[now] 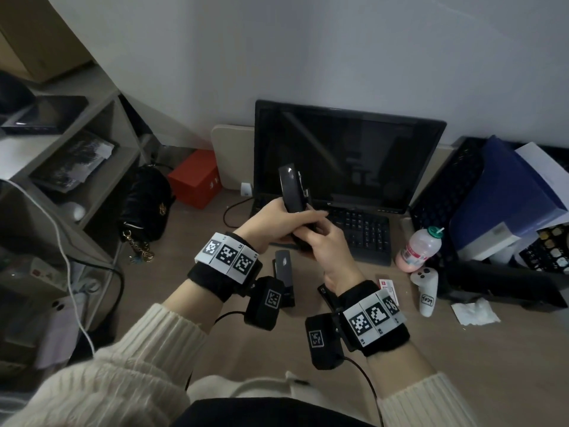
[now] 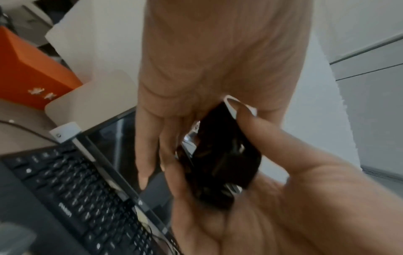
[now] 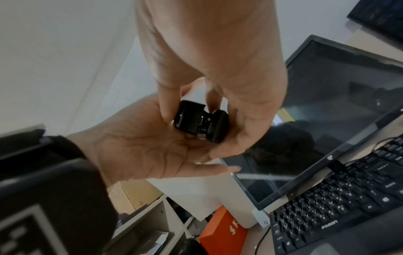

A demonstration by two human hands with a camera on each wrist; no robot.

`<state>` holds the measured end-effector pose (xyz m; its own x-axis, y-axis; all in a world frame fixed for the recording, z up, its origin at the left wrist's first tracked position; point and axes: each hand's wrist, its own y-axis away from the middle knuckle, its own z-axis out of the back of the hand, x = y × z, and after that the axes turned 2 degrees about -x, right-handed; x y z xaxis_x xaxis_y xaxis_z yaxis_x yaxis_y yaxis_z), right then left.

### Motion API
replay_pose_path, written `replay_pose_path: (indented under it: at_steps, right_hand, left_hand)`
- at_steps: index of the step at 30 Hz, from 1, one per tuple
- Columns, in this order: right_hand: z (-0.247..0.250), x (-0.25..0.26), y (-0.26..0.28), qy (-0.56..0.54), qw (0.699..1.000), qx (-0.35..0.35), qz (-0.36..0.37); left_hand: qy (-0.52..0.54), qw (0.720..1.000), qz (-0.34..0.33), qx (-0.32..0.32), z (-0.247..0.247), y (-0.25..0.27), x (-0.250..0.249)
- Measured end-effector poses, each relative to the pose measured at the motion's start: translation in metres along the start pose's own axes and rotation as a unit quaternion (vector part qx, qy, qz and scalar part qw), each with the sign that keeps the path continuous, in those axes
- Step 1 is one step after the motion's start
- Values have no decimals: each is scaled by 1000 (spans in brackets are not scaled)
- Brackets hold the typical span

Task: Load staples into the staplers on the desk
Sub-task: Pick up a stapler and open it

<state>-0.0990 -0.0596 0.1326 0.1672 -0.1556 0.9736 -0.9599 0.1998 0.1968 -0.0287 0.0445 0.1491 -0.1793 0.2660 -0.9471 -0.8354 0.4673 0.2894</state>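
Left hand (image 1: pixel 271 221): I cradle the black stapler (image 1: pixel 294 195) in my palm, fingers curled round its lower body.
Stapler: held above the desk (image 1: pixel 184 272) before the monitor (image 1: pixel 348 155), long axis nearly upright, top away from me.
Right hand (image 1: pixel 328 245): fingertips pinch its lower end from the right; nearer the hinge, I judge.
Second stapler (image 1: pixel 283 272): lies on the desk below my hands.

Both forearms, in cream knit sleeves and black wrist straps bearing coded markers, rise from the bottom of the frame and meet at its centre. The left hand (image 1: pixel 271 221) and the right hand (image 1: pixel 328 246) are raised together, fingers and thumbs of both curled around a black stapler (image 1: pixel 294 195) standing upright.
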Motion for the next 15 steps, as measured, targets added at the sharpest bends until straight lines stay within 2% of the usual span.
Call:
replay_pose_path:
  at_steps: [10,15]
  right_hand:
    - [9,-9,-5,38,998,43,-25]
    - [29,-5,-14,41,996,-62,-39]
  left_hand:
    - [95,989,5,-111,5,-12,17]
    - [41,994,1,-104,22,-10,17]
